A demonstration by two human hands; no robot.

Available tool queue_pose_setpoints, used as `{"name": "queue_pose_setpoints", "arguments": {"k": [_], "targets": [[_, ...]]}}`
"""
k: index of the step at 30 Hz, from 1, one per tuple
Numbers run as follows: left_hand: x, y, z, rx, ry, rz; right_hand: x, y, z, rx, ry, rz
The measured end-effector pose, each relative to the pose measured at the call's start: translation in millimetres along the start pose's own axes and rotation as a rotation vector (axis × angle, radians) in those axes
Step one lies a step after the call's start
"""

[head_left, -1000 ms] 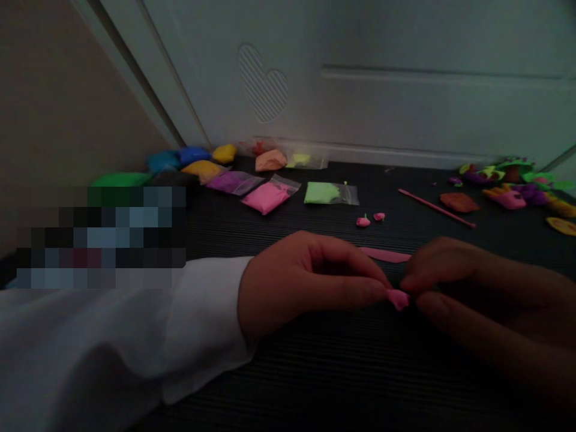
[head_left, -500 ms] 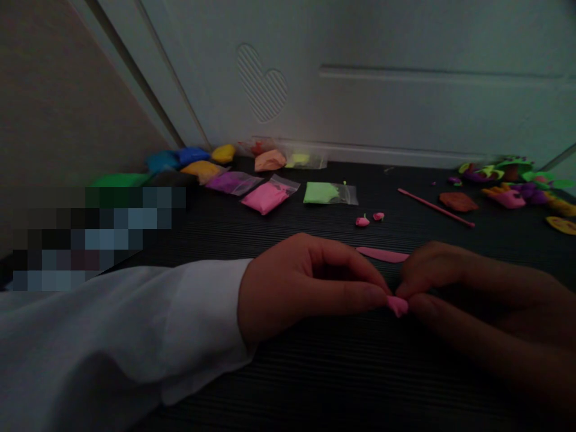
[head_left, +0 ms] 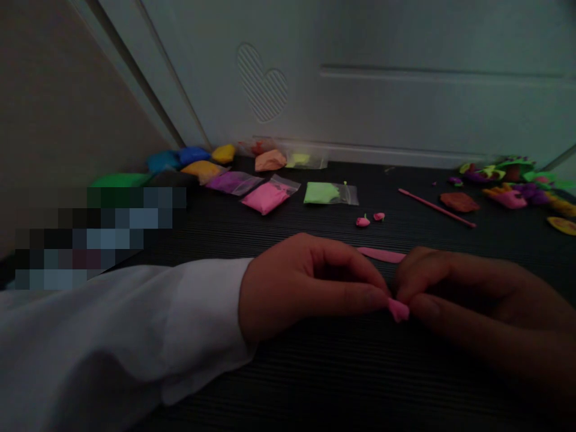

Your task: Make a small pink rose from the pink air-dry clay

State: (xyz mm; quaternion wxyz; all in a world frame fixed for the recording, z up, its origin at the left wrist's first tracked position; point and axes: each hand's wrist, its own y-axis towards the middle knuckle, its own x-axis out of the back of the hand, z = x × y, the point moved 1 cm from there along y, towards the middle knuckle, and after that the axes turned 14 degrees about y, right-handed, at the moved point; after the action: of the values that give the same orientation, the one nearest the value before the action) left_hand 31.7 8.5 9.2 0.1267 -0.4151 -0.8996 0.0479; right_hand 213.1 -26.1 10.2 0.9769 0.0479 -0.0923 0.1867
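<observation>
A small piece of pink modelling clay (head_left: 399,310) sits between my two hands, low over the dark tabletop. My left hand (head_left: 310,279) pinches its left end between thumb and index finger. From the other side, my right hand (head_left: 468,294) has thumb and forefinger pressed on its upper right edge. Just behind my fingers lies a flat pink clay knife (head_left: 381,255), its right end hidden by my right hand. Beyond it are two little pink clay rosebuds (head_left: 362,222) with green bits on them.
Bags of clay line the back left, among them a pink one (head_left: 266,197) and a light green one (head_left: 321,193). A thin pink rod (head_left: 436,207) and a reddish-brown clay lump (head_left: 459,202) lie right of centre. Colourful clay figures (head_left: 508,195) stand at far right, before a white panel (head_left: 387,108).
The pink clay has tipped slightly downward between my fingertips. My right hand has shifted a little, covering more of the clay knife's end. My left hand stays in place.
</observation>
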Motion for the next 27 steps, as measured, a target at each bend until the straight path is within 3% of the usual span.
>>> {"name": "queue_pose_setpoints", "arguments": {"k": [5,11,14,16,19,22,24,25,27], "targets": [[-0.6,-0.1,-0.6,-0.005,-0.055,-0.002,-0.6,-0.2,-0.4,-0.056,0.100,0.018],[-1.3,-1.9,-1.0,-0.010,-0.062,-0.005,3.1,-1.8,-8.7,-0.062,-0.052,-0.045],[-1.9,-2.3,-0.6,-0.007,-0.076,-0.006,1.1,-1.8,-9.6,0.038,-0.005,0.012],[-2.2,-2.0,-0.1,-0.012,-0.086,0.000,-1.6,-2.1,-7.9,-0.072,-0.016,-0.066],[-2.4,-1.3,0.5,-0.004,-0.102,-0.001,-5.4,-3.1,-6.4,-0.093,0.011,-0.074],[-2.2,-1.2,0.3,0.009,-0.117,-0.011,-1.2,-3.4,-16.1,-0.005,-0.012,-0.065],[-2.1,-1.4,0.0,0.015,-0.123,0.000,4.4,-2.4,-23.1,0.238,-0.054,-0.044],[-2.0,-1.5,-0.1,0.014,-0.121,0.007,7.0,-1.6,-25.7,0.283,-0.099,-0.041],[-1.6,-1.4,-0.3,0.007,-0.106,0.018,9.1,0.2,-26.2,0.246,-0.111,0.028]]}}
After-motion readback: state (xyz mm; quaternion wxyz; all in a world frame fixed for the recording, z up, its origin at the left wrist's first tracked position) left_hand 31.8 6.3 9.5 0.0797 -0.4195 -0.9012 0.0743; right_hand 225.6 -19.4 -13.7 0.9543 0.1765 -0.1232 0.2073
